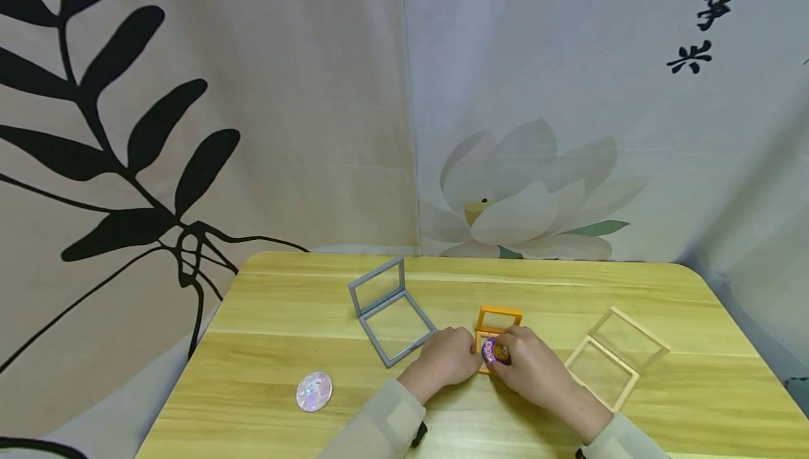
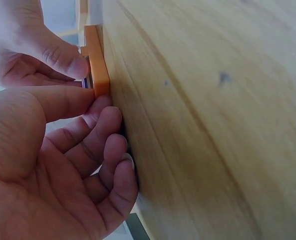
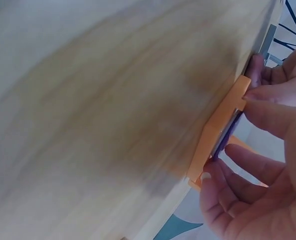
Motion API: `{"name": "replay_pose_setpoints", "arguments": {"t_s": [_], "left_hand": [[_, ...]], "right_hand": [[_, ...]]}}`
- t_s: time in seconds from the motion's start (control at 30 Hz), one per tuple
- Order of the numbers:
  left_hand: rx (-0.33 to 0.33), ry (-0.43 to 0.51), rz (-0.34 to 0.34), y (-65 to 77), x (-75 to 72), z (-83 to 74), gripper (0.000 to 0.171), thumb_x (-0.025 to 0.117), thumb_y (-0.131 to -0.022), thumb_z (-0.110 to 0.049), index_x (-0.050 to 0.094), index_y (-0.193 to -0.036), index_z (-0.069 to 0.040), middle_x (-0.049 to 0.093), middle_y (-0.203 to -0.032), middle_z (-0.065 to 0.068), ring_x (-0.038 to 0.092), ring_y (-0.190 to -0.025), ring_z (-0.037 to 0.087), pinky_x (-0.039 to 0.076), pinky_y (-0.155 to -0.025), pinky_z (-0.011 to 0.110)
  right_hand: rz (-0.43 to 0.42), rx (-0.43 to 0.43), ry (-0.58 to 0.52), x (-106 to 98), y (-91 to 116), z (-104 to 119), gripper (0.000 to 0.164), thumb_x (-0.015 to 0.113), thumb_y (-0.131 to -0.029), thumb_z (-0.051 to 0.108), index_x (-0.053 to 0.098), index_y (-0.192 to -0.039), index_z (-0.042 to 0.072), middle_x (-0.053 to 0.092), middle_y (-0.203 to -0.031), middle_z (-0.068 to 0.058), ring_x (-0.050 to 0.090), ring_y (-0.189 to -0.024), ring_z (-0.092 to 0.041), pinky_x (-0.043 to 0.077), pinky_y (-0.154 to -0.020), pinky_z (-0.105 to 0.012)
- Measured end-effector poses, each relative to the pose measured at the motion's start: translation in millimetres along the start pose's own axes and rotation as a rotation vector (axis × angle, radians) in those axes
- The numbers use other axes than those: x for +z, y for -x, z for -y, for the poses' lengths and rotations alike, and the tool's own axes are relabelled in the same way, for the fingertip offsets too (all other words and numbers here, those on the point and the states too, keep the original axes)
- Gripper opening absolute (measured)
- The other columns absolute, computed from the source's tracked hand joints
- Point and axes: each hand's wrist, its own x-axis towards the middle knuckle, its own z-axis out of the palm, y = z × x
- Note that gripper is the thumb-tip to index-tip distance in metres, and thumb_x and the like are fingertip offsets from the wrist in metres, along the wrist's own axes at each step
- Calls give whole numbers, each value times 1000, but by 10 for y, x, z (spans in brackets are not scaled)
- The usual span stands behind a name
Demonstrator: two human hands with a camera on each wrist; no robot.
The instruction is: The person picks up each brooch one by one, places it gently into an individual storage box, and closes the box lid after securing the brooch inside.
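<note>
A small orange hinged frame (image 1: 501,309) stands unfolded on the table, one half raised at the back. My left hand (image 1: 451,355) pinches its left edge between thumb and index finger, the other fingers loosely curled against the tabletop in the left wrist view. Over the lower half lies a round purple badge (image 1: 496,351) with a printed picture. My right hand (image 1: 529,366) holds this badge by its edges, thumb at one side and fingertips at the other. Seen from the right wrist, the purple badge (image 3: 227,135) sits close against the orange frame (image 3: 215,130).
Left of the hands stands a grey hinged frame (image 1: 413,300), unfolded. A cream hinged frame (image 1: 622,364) lies unfolded at the right, near my right forearm. One round, shiny pinkish disc (image 1: 314,391) rests at the front left of the wooden table (image 1: 253,347). Printed curtains hang behind.
</note>
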Motion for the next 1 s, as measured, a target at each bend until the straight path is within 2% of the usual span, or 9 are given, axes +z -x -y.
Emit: {"name": "replay_pose_setpoints", "arguments": {"t_s": [0.13, 0.23, 0.33, 0.43, 0.53, 0.57, 0.8, 1.0], "left_hand": [[3, -3, -6, -2, 4, 1, 52, 70, -97, -27, 42, -53, -18, 33, -48, -7, 35, -45, 12, 27, -46, 28], [7, 1, -10, 0, 5, -3, 53, 70, -96, -27, 41, -52, -18, 32, -47, -8, 33, -45, 12, 27, -45, 28], [5, 21, -9, 5, 2, -9, 54, 69, -97, -27, 40, -52, -19, 29, -46, -9, 30, -44, 11, 26, -45, 27], [-7, 33, -1, 10, -8, -13, 56, 68, -98, -27, 39, -52, -19, 26, -45, -10, 28, -43, 10, 25, -45, 26], [-17, 36, 1, 13, -3, -4, 57, 68, -99, -26, 37, -51, -19, 24, -45, -10, 26, -43, 9, 24, -45, 26], [-19, 36, 2, 13, -3, -3, 57, 68, -99, -26, 37, -51, -19, 24, -45, -10, 26, -43, 9, 24, -45, 25], [-16, 30, -4, 7, 21, 5, 57, 69, -98, -25, 37, -51, -20, 22, -44, -11, 24, -42, 9, 22, -43, 25], [-18, 31, -6, -2, 37, 19, 58, 69, -98, -26, 36, -51, -20, 21, -43, -11, 23, -41, 8, 21, -43, 25]], "right_hand": [[0, -9, -1, -52, 17, 0, 23, 90, -82, 14, 75, -95, 2, 66, -93, -4, 56, -81, -12, 54, -68, -29], [-29, -2, -21, -168, 42, 3, 17, 86, -85, 11, 76, -96, 3, 67, -93, -3, 59, -81, -11, 55, -69, -30], [-109, -2, -49, -323, 53, -5, 7, 82, -88, 5, 76, -91, 6, 68, -87, 1, 60, -76, -9, 54, -65, -28], [-206, -23, -64, -455, 31, -33, 7, 79, -90, 2, 76, -88, 8, 66, -81, 4, 58, -70, -7, 52, -60, -25], [-267, -36, -58, -530, -17, -72, 3, 77, -93, 2, 76, -92, 5, 64, -80, 4, 56, -69, -7, 51, -59, -26], [-270, -34, -57, -540, -33, -87, 0, 76, -94, 3, 76, -94, 3, 64, -80, 3, 55, -69, -8, 50, -59, -26], [-229, 25, -48, -499, -123, -177, 14, 71, -99, 8, 74, -109, -2, 63, -84, -1, 54, -71, -12, 50, -61, -30], [-203, 14, -45, -467, -138, -227, 12, 70, -100, 6, 76, -106, -2, 69, -90, -6, 60, -73, -12, 54, -63, -32]]}}
